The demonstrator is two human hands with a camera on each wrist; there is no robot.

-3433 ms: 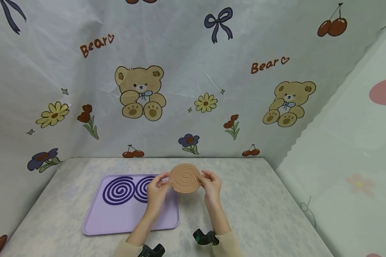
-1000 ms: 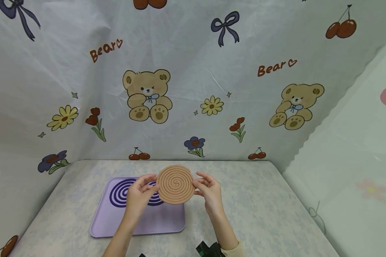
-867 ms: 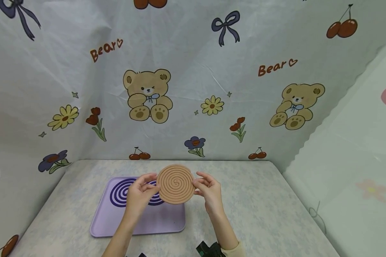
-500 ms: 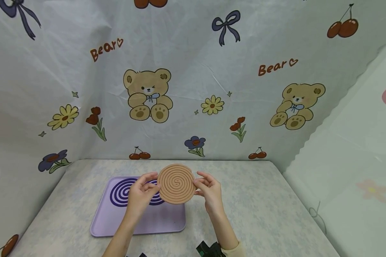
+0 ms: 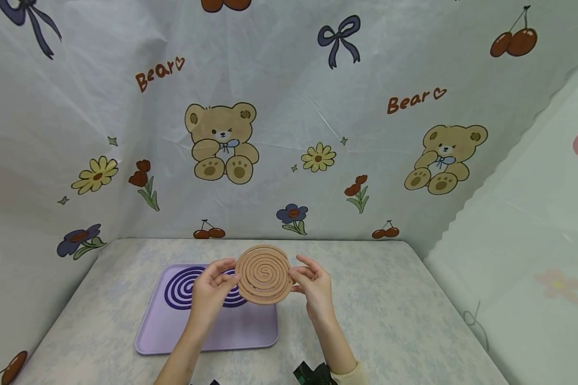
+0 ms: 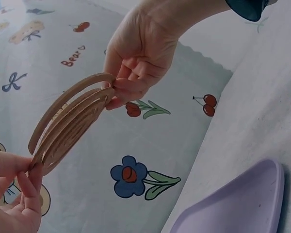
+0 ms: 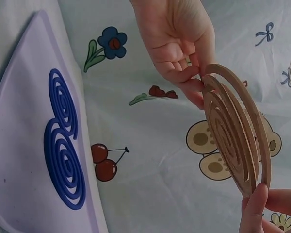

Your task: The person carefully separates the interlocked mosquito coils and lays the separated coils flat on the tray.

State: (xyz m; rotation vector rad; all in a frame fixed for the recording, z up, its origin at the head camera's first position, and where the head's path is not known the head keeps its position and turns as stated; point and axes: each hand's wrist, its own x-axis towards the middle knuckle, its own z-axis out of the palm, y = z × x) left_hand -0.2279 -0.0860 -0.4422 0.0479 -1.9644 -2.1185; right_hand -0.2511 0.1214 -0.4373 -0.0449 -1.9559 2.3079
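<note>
A round tan mosquito coil (image 5: 264,270), wound in a tight spiral, is held up above the table. My left hand (image 5: 209,291) pinches its left edge between thumb and fingers, and my right hand (image 5: 318,289) pinches the right edge. Both wrist views show its turns spread, with the outer strip of the coil (image 7: 254,126) standing off from the inner turns. Behind my left hand, two dark purple coils (image 5: 177,289) lie side by side on a lilac tray (image 5: 146,342); the left hand partly covers them in the head view.
The tray rests on the left of a pale marbled table (image 5: 390,321). A white cloth (image 5: 289,96) printed with bears hangs behind it, and another pale cloth (image 5: 520,240) hangs at the right. A black wrist device (image 5: 314,373) sits by my right sleeve.
Since the oldest frame both hands have brought the tan coil nearer and tipped it more face-on. During the last second the hands barely move, while thin gaps appear between its turns.
</note>
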